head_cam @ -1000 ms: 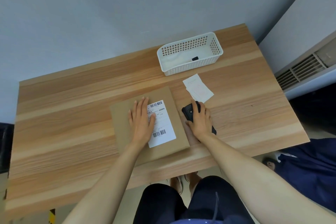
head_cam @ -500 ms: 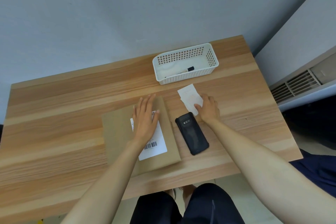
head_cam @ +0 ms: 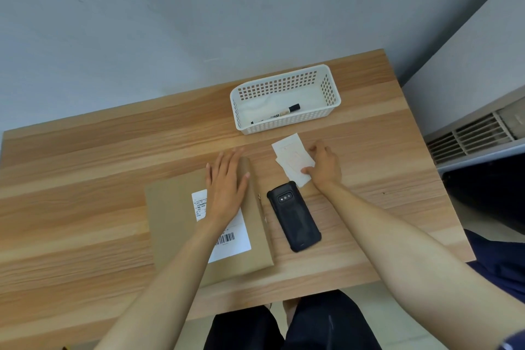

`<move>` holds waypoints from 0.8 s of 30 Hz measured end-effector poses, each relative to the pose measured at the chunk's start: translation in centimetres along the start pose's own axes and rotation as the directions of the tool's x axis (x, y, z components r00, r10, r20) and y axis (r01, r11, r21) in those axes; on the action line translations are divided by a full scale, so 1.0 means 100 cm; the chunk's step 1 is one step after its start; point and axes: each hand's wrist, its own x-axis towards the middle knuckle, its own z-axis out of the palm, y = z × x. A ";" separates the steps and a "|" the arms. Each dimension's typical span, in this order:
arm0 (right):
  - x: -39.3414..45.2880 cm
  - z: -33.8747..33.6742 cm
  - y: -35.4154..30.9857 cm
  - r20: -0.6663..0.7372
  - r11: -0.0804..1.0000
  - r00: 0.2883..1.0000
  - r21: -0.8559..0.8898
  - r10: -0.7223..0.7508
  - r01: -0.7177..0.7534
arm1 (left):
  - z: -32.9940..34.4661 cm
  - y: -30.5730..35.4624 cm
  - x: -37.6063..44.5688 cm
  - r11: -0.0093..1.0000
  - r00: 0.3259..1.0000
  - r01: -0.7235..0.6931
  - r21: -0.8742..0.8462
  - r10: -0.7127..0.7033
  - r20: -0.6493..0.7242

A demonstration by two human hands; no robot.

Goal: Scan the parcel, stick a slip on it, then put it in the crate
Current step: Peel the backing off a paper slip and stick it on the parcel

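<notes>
A flat brown parcel [head_cam: 176,224] with a white barcode label [head_cam: 233,239] lies on the wooden table [head_cam: 85,179]. My left hand [head_cam: 227,185] rests flat on the parcel's far part, fingers spread. To its right lies a black handheld scanner [head_cam: 294,216], face down, with no hand on it. Beyond the scanner sit white slips [head_cam: 292,156], overlapping. My right hand [head_cam: 324,163] touches the slips' right edge, thumb on the lower slip; whether it grips one is unclear. The white perforated crate [head_cam: 332,94] stands at the table's far side.
A black-capped marker [head_cam: 277,115] lies inside the crate. A wall runs just behind the table's far edge. A vent unit [head_cam: 477,136] sits to the right of the table. My legs show below the near edge.
My right hand let go of the scanner, which now lies on the table, and moved forward to the slips. The left hand slid slightly toward the parcel's far edge.
</notes>
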 end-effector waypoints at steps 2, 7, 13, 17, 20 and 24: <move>0.003 -0.003 0.000 -0.010 1.000 1.000 0.029 0.001 0.000 | 0.000 0.000 0.000 1.000 1.000 0.000 0.005 0.000 -0.001; 0.008 -0.010 0.001 -0.006 0.994 1.000 0.104 -0.012 0.013 | -0.001 0.002 0.000 1.000 1.000 -0.022 0.016 0.022 0.000; 0.008 -0.017 -0.003 -0.023 0.988 0.999 0.153 -0.032 0.035 | -0.004 0.004 0.000 0.999 0.999 -0.033 0.023 0.033 0.014; 0.004 -0.024 -0.010 -0.037 0.983 0.998 0.173 -0.058 0.063 | -0.009 0.003 -0.003 0.999 0.999 -0.047 0.022 0.047 0.006; -0.003 -0.030 -0.023 -0.015 0.960 0.992 0.252 -0.126 0.125 | -0.014 0.003 -0.007 0.998 0.998 -0.062 0.016 0.062 0.001; -0.015 -0.040 -0.054 0.000 0.928 0.966 0.278 -0.257 0.247 | -0.024 0.005 -0.012 0.998 0.998 -0.064 -0.019 0.064 -0.004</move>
